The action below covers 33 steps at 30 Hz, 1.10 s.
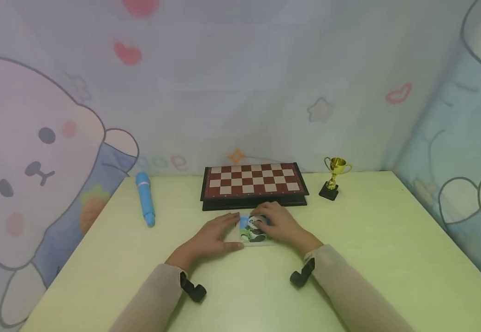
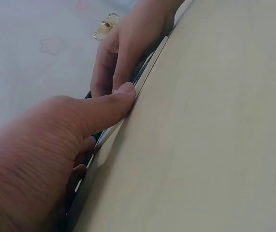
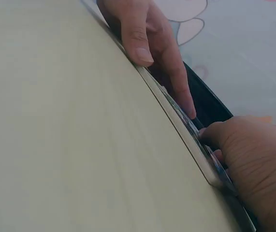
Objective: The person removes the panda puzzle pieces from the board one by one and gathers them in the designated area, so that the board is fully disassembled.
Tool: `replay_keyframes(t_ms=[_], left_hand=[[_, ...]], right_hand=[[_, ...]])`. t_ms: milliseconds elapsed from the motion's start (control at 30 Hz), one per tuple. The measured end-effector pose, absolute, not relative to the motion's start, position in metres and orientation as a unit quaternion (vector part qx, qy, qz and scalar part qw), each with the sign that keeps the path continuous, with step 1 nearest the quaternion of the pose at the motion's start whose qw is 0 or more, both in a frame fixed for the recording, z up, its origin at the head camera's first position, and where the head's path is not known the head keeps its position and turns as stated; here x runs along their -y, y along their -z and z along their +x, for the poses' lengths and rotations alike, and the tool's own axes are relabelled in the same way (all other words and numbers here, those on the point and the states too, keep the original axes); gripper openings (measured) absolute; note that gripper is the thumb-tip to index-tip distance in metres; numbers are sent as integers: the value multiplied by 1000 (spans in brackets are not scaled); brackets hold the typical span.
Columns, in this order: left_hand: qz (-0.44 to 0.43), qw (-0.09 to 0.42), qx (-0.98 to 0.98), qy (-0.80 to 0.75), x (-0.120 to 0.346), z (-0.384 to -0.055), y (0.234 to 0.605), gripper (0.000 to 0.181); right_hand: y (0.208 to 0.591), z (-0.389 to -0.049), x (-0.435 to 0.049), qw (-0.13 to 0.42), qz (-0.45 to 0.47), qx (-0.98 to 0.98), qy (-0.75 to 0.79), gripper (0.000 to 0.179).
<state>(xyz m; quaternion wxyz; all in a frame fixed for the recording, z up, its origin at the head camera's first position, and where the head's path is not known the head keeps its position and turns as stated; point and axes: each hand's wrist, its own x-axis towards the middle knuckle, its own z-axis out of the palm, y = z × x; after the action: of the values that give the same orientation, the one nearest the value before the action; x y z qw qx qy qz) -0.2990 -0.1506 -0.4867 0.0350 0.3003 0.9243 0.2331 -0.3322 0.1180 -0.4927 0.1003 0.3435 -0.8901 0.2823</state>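
A small flat board with a panda picture and a pale rim lies on the table in the head view. My left hand holds its left side, thumb at the near edge and fingertips by the far left corner. My right hand bends over its right side, thumb and fingers against the picture and far edge, hiding that part. In the left wrist view the left thumb presses the rim. The right wrist view shows the board's pale side edge-on, with the right hand close against it.
A chessboard box stands just behind the hands. At the far left lies a blue microphone-like object. A gold trophy cup on a black base stands at the far right. A printed cloth wall closes off the back.
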Motion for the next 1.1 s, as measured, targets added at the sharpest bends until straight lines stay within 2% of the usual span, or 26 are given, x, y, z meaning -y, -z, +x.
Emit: replay_keyframes(t_ms=[233, 567, 1100], left_hand=[[285, 35, -934, -211, 148, -293, 492, 97], [283, 22, -936, -209, 147, -296, 485, 97], [281, 18, -935, -214, 147, -296, 484, 96]], right_hand=[[499, -336, -108, 68, 316, 899, -296, 23], [488, -341, -104, 17, 292, 899, -326, 29], [489, -344, -105, 8, 282, 894, -348, 33]])
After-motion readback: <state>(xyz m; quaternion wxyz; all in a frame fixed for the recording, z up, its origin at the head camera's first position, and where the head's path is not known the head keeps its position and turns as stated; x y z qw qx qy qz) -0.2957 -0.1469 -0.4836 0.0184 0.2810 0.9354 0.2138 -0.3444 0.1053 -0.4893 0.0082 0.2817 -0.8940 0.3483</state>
